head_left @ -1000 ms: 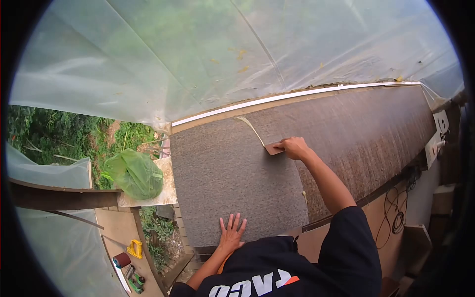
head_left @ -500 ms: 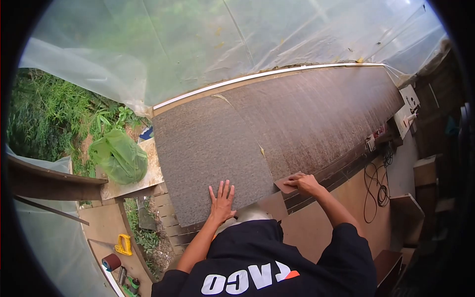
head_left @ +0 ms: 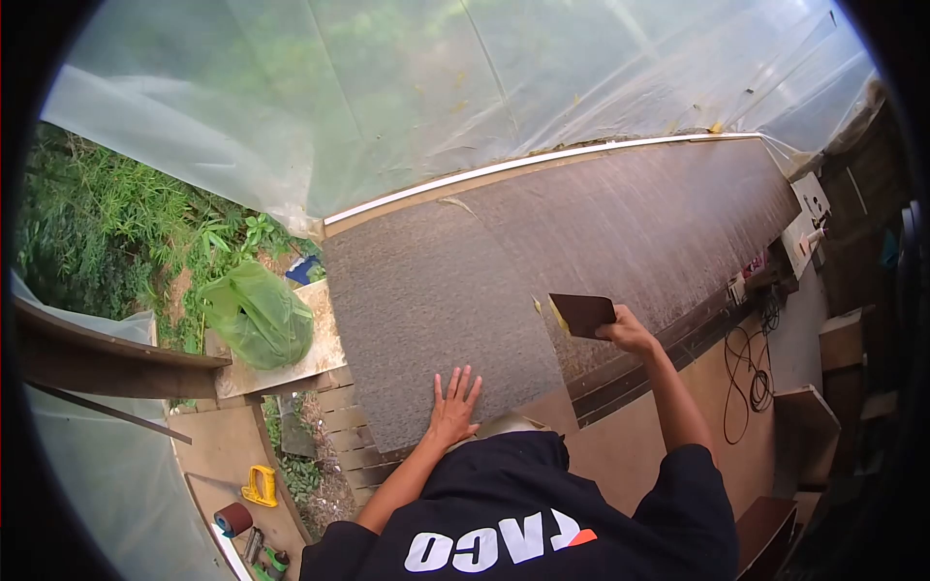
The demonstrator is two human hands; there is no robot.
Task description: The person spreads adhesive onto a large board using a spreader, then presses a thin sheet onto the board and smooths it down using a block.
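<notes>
My left hand (head_left: pixel 453 407) lies flat, fingers spread, on the near edge of a grey-brown textured sheet (head_left: pixel 436 310) that covers the left part of the long work surface. In my right hand (head_left: pixel 628 331) is a dark brown flat rectangular piece (head_left: pixel 584 316), gripped at its right corner and lifted above the surface, with a yellowish strip along its left edge. Beyond the sheet, a darker brown panel (head_left: pixel 668 232) stretches to the right. A pale curled strip (head_left: pixel 455 203) rests near the far edge.
At left, a green plastic bag (head_left: pixel 260 315) sits on a board. A yellow handle (head_left: pixel 260 486), a sandpaper roll (head_left: pixel 232 520) and a green tool (head_left: pixel 273 562) lie at lower left. Black cable (head_left: pixel 751 382) coils at right. Clear plastic sheeting (head_left: pixel 407 97) hangs behind.
My right hand has raised the brown piece from the sheet's near right corner, turning it so its dark face shows. My left hand stays flat on the sheet. The view has shifted slightly.
</notes>
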